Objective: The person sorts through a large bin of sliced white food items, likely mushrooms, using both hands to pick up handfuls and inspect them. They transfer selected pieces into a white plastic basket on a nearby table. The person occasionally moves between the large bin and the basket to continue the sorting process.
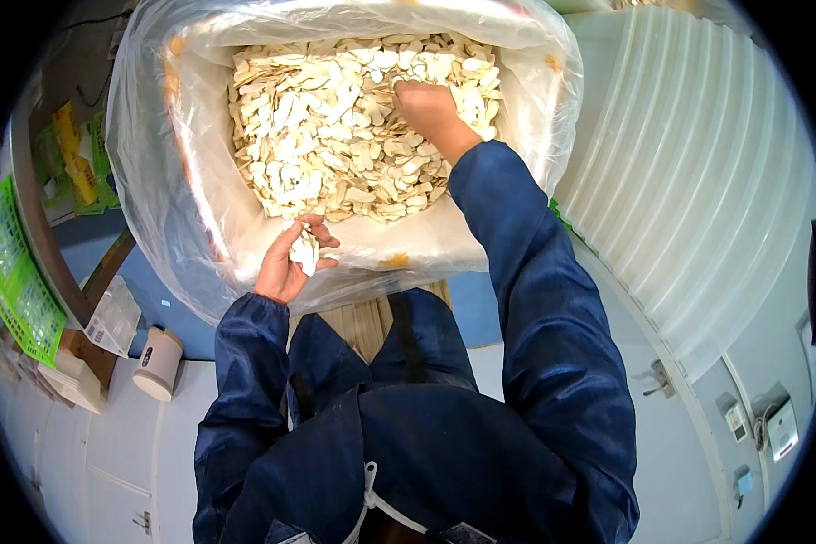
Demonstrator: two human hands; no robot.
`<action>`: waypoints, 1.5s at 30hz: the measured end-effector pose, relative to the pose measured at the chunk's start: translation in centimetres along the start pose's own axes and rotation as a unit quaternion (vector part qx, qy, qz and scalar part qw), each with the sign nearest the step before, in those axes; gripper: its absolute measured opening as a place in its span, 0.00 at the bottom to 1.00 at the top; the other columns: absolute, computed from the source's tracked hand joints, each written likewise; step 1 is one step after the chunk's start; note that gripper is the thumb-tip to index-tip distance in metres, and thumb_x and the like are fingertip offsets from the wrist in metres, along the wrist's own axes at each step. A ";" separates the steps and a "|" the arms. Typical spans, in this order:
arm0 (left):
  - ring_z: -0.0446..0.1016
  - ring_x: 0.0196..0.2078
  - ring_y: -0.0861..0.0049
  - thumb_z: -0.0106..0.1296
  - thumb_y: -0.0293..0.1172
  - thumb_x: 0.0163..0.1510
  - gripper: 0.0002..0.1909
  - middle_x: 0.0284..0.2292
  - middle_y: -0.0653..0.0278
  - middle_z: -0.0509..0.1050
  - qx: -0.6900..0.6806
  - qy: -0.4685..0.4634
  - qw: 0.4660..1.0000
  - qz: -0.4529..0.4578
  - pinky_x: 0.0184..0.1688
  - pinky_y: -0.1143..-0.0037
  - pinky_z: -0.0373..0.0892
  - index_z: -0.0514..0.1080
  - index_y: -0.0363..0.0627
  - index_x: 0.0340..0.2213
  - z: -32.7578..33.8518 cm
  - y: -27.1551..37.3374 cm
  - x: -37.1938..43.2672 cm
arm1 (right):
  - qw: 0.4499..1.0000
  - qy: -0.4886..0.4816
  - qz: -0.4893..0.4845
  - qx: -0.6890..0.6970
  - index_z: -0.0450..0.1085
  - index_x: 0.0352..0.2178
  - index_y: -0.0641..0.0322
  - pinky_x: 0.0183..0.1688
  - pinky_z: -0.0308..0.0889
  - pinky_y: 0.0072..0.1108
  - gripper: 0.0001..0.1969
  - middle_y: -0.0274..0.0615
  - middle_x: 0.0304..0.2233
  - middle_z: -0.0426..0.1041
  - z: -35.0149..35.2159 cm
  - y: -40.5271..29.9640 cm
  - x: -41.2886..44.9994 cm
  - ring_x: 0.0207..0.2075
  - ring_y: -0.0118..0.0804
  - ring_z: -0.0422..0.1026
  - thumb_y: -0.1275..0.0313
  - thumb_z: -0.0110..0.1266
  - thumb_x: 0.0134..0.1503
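A box lined with a clear plastic bag [204,170] lies before me, filled with a deep layer of pale, flat dried slices [340,129]. My left hand [292,262] is palm up over the near left edge of the liner, its fingers curled around a few whitish slices [305,251]. At the right part of the pile, my right hand [425,107] reaches in with bent fingers; its fingertips are at the slices, and whether it grips any is hidden.
Translucent corrugated sheets [686,177] stand to the right. On the left are a green plastic basket [17,279], a clear plastic basket [114,316] and a pinkish-white cylindrical container [158,364]. My legs are below the box's near edge.
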State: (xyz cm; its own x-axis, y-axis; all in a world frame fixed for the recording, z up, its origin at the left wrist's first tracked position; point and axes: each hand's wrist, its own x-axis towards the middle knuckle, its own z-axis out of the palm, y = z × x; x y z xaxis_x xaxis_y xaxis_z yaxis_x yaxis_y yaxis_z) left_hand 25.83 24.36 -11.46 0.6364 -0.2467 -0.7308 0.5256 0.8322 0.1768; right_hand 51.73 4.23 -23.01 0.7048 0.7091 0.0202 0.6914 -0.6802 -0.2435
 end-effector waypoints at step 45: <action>0.71 0.42 0.67 0.36 0.42 0.59 0.19 0.33 0.61 0.70 -0.008 -0.014 1.000 0.003 0.36 0.69 0.74 0.64 0.40 0.43 -0.1 0.2 0.5 | 0.978 -0.140 0.124 0.097 0.66 0.34 0.54 0.33 0.67 0.31 0.12 0.42 0.32 0.67 -2.5 -2.6 -5.0 0.32 0.45 0.70 0.70 0.53 0.45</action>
State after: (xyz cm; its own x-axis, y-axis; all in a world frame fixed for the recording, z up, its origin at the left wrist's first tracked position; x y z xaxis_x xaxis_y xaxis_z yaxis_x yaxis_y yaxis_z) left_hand 26.18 24.43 -11.91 0.6550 -0.2552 -0.7112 0.5126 0.8416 0.1701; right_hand 46.79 1.98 -20.07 0.7572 0.5687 -0.3213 0.4431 -0.8086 -0.3870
